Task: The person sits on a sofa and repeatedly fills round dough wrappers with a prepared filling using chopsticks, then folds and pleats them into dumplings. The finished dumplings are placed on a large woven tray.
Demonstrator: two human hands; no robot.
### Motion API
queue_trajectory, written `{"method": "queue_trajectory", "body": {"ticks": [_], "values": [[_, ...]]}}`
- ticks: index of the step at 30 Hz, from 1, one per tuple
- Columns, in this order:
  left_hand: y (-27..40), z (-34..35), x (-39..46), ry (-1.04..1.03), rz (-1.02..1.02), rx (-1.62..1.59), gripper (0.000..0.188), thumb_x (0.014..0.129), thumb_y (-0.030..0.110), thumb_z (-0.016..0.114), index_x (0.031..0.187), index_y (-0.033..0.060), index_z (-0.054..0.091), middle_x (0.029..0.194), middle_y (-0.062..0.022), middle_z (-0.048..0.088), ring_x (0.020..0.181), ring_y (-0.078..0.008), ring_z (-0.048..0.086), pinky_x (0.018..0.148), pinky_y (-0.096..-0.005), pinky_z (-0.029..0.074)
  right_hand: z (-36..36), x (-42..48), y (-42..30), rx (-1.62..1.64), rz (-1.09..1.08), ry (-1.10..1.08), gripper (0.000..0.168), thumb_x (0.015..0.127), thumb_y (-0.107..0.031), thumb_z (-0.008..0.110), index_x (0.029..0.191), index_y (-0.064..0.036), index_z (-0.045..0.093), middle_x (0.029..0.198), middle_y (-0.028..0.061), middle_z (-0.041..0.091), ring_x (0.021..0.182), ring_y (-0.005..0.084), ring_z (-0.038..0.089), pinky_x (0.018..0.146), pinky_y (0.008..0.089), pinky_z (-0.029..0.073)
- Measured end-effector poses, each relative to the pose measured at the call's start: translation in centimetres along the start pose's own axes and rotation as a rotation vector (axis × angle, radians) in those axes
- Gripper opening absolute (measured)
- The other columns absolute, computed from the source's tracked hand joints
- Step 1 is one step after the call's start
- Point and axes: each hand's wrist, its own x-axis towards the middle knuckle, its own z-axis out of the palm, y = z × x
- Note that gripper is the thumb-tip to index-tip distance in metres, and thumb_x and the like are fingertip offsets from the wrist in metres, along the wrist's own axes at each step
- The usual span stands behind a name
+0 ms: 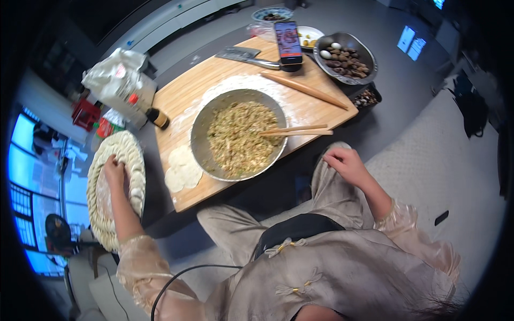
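Note:
My left hand [114,170] reaches down into an oval tray, its fingers bent at the inner edge of the dumplings [136,180] that line the rim in rows. Whether those fingers hold a dumpling is hidden. Flour coats the bare middle of the tray [105,196]. Above my right knee, my right hand [343,162] is loosely curled, with nothing visible in it. Before me a large metal bowl [199,150] holds chopped filling [243,138]. A pair of wooden chopsticks [305,130] rests in it, sticking out over the right rim. Round dough wrappers [182,170] overlap at the bowl's left.
On the floured wooden board [180,108] lie a rolling pin [305,91], a cleaver [241,54] and a propped phone [288,42]. A metal bowl [371,60] of nuts and eggs stands beyond. At left are a flour bag [116,76] and a dark bottle [158,118].

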Motion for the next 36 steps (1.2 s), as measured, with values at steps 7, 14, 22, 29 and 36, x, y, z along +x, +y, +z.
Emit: {"method": "queue_trajectory", "body": {"ticks": [7, 14, 22, 29, 36], "values": [[0.6, -3.1, -0.6, -0.008, 0.022, 0.034, 0.045, 0.076, 0.004, 0.062, 0.12, -0.0003, 0.054, 0.108, -0.0172, 0.058, 0.094, -0.0275, 0.059, 0.084, -0.0351, 0.047, -4.3, 14.8, 1.8, -0.138, -0.315, 0.112, 0.022, 0.09, -0.012, 0.05, 0.107, -0.001, 0.057, 0.096, 0.0113, 0.062, 0.089, 0.0214, 0.06, 0.079, 0.0314, 0.046], [10.0, -8.0, -6.0, 0.03, 0.124, -0.143, 0.035, 0.083, -0.001, 0.051, 0.118, 0.0002, 0.054, 0.119, -0.0132, 0.055, 0.111, -0.0254, 0.053, 0.091, -0.0326, 0.042, -4.4, 24.7, 2.1, -0.525, -0.466, 0.151, 0.033, 0.089, -0.013, 0.053, 0.121, -0.011, 0.047, 0.111, 0.017, 0.053, 0.104, 0.035, 0.052, 0.088, 0.0395, 0.043], [18.5, -11.0, -17.3, 0.006, 0.143, -0.273, 0.027, 0.088, 0.001, 0.05, 0.115, -0.001, 0.055, 0.123, -0.0129, 0.053, 0.111, -0.0229, 0.052, 0.09, -0.0317, 0.042, -4.2, 28.5, 2.2, -0.711, -0.616, 0.208, 0.037, 0.087, -0.015, 0.055, 0.123, -0.01, 0.047, 0.11, 0.0184, 0.055, 0.099, 0.037, 0.053, 0.086, 0.0443, 0.043], [22.3, -9.7, -22.0, -0.1, 0.065, -0.569, 0.029, 0.089, -0.003, 0.049, 0.117, -0.0027, 0.053, 0.126, -0.0123, 0.051, 0.113, -0.0186, 0.05, 0.094, -0.0279, 0.04, -7.9, 33.5, -0.8, -0.694, -0.339, 0.409, 0.033, 0.088, -0.017, 0.046, 0.12, -0.008, 0.046, 0.116, 0.0141, 0.055, 0.099, 0.0353, 0.051, 0.086, 0.0452, 0.041], [22.0, -5.6, -22.8, -0.164, 0.063, -0.503, 0.028, 0.087, 0.0, 0.053, 0.115, -0.0023, 0.056, 0.124, -0.0133, 0.052, 0.114, -0.0218, 0.051, 0.097, -0.0312, 0.039, -6.3, 27.0, 0.4, -0.335, -0.626, 0.373, 0.038, 0.088, -0.016, 0.049, 0.125, -0.008, 0.049, 0.123, 0.0162, 0.052, 0.116, 0.031, 0.045, 0.099, 0.0381, 0.035]]}}
